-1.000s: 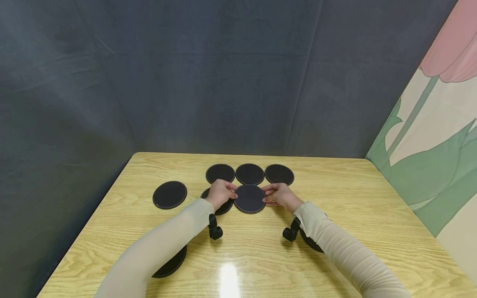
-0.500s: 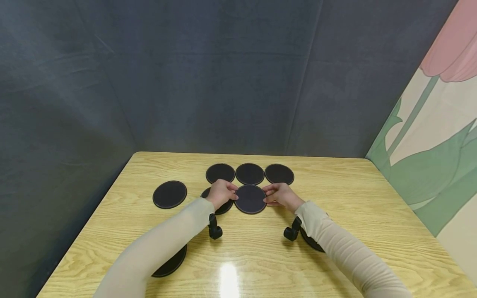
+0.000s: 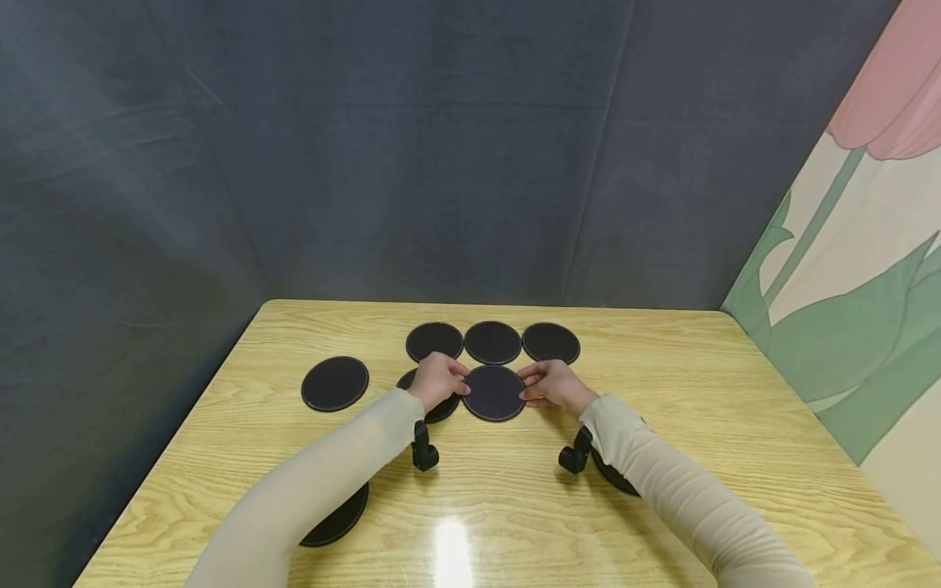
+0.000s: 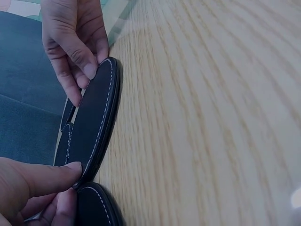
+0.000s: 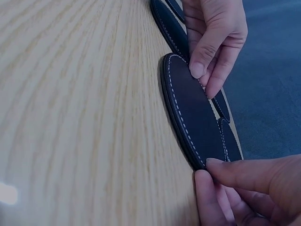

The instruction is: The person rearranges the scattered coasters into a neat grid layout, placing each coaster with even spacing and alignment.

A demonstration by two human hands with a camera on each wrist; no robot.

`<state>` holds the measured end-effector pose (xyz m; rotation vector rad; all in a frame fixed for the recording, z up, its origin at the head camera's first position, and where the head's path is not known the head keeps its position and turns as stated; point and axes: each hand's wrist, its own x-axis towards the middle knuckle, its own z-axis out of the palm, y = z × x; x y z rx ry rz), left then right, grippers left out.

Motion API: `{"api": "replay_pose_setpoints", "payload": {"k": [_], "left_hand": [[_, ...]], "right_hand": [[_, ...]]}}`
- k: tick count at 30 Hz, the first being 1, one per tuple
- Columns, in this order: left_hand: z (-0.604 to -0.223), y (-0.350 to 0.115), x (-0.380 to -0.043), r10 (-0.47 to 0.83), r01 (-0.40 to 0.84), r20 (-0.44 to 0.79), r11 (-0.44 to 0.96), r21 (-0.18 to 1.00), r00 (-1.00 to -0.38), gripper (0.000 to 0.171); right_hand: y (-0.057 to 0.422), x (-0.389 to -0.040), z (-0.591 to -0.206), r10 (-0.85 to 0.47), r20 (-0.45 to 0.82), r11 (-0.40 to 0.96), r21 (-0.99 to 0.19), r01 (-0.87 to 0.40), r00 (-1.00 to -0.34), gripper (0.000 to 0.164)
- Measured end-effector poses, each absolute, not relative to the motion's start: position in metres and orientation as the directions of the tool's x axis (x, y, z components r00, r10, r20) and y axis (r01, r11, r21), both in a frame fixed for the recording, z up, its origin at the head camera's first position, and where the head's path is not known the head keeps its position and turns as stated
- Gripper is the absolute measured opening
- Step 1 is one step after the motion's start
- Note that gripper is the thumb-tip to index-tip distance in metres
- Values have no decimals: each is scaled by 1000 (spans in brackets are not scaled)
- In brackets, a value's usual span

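Between my hands lies a round black coaster [image 3: 494,394] with pale stitching round its edge. My left hand [image 3: 435,381] pinches its left edge, thumb on top. From the opposite side my right hand [image 3: 556,386] pinches the right edge. In the right wrist view the coaster [image 5: 190,110] is close to flat on the wood, its far side against other coasters. Partly under my left hand is a second-row coaster [image 3: 443,410]. Behind stand three coasters in a row: left [image 3: 434,341], middle [image 3: 493,343] and right [image 3: 551,342].
A lone coaster [image 3: 335,384] lies to the left on the wooden table [image 3: 470,474]. Another coaster [image 3: 340,518] is partly covered by my left sleeve, and one more [image 3: 616,478] by my right sleeve. A dark curtain [image 3: 441,163] hangs behind the table's back edge.
The coaster between my hands has shifted very slightly right and toward me since a second ago. Both hands keep their hold, and the other coasters stay where they were.
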<state>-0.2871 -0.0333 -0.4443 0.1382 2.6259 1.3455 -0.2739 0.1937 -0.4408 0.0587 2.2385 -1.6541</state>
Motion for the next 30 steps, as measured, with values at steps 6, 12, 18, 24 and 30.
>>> {"api": "replay_pose_setpoints", "payload": {"k": [6,12,18,24,30], "left_hand": [[-443,-33,-287,177,29,-99,604,796,-979,27],[-442,-33,-287,188,45,-88,604,796,-978,27],[-443,-33,-288,189,49,-83,604,796,-979,25],[-445,-33,-288,186,46,-83,603,797,-979,25],[-444,-34,-287,187,44,-87,601,798,-979,26]], "right_hand": [[192,-276,-441,-169,-307,352,-906,233,-937,42],[190,-277,-439,-171,-304,376,-899,223,-937,41],[190,-278,-439,-171,-299,378,-900,218,-939,40],[191,-277,-439,-174,-300,380,-899,217,-938,39],[191,-277,-439,-170,-302,386,-896,218,-938,37]]}}
